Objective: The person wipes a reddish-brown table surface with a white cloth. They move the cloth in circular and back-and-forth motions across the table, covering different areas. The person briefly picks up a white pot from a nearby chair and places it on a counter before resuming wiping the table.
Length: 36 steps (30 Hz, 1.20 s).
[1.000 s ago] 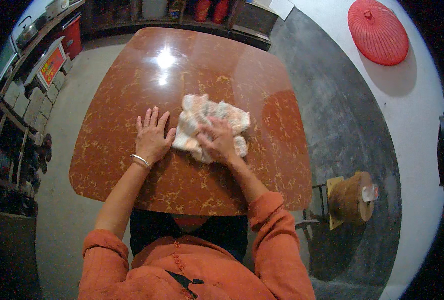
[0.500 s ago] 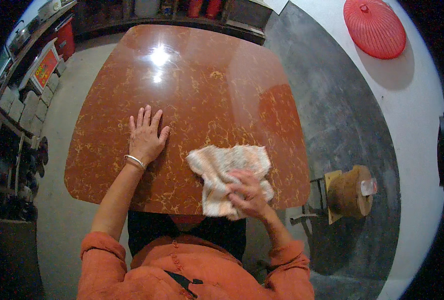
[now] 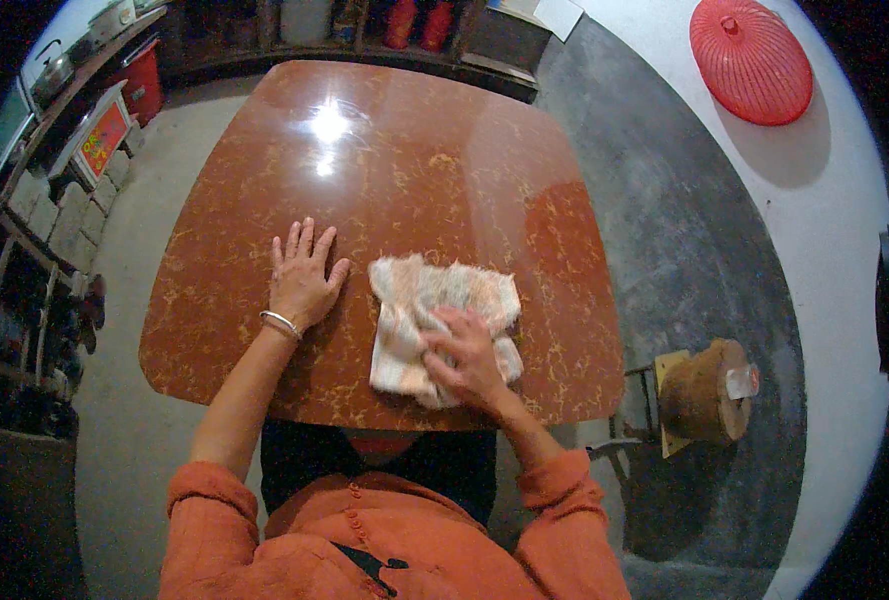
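A reddish-brown table (image 3: 404, 200) with a glossy gold-veined top fills the middle of the view. My left hand (image 3: 305, 283) lies flat on it with the fingers spread, a silvery bangle (image 3: 280, 322) round its wrist. Near the front edge, right of the middle, my right hand (image 3: 466, 358) presses a fluffy towel (image 3: 401, 325) in cream and pale orange against the tabletop. The towel is spread out and wrinkled around the curled fingers. What lies under the palm is hidden.
A round wooden block (image 3: 697, 398) rests on a stand beyond the table's right edge. On the right wall hangs a red ribbed cover (image 3: 751, 62). A red bucket (image 3: 142, 82) and a shelf with a kettle (image 3: 52, 72) stand at the far left.
My right hand has slid the towel forward and a little to the left over the tabletop. The left hand stays at the same place on the table; the whole view has shifted slightly.
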Motion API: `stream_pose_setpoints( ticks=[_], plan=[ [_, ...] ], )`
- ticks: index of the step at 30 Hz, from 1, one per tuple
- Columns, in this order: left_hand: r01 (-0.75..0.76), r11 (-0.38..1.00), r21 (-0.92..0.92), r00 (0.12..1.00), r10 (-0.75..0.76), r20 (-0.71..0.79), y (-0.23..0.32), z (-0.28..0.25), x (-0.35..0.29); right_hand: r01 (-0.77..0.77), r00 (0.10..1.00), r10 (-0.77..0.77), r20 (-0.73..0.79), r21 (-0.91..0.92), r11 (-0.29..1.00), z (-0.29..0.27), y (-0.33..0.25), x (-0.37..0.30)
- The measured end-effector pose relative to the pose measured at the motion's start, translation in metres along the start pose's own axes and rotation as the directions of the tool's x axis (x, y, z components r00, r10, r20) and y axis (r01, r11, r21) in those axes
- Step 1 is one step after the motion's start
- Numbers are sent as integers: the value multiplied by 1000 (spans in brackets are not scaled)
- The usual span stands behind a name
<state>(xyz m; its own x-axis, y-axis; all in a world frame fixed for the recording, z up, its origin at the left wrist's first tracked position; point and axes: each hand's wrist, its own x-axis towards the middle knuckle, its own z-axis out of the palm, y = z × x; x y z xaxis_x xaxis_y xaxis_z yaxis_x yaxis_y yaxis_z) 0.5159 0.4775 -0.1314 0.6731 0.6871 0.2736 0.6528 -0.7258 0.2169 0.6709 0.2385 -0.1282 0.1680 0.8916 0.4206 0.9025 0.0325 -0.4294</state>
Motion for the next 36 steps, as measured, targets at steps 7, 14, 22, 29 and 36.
stream_pose_setpoints(
  ticks=[7, 14, 22, 29, 36],
  plan=[
    [-2, 1000, 19, 1000, 3, -27, -2, 7, -2, -192, 981, 192, 7, -5, 981, -47, 4, -73],
    [4, 1000, 12, 1000, -4, -18, -1, 10, 1, -363, 910, 321, -261, -130, 923, -48, 91, -17],
    [-4, 1000, 0, 1000, 4, -20, -3, 9, 3, -93, 994, 93, -62, -3, 996, 5, 30, 21],
    [1, 999, 35, 1000, 0, -26, -6, 11, 1, -70, 994, 63, 93, 75, 995, -39, 2, -56],
    [13, 999, 47, 1000, -13, -17, -3, 14, 0, -337, 931, 325, -167, -49, 940, -39, 97, -24]
  ],
)
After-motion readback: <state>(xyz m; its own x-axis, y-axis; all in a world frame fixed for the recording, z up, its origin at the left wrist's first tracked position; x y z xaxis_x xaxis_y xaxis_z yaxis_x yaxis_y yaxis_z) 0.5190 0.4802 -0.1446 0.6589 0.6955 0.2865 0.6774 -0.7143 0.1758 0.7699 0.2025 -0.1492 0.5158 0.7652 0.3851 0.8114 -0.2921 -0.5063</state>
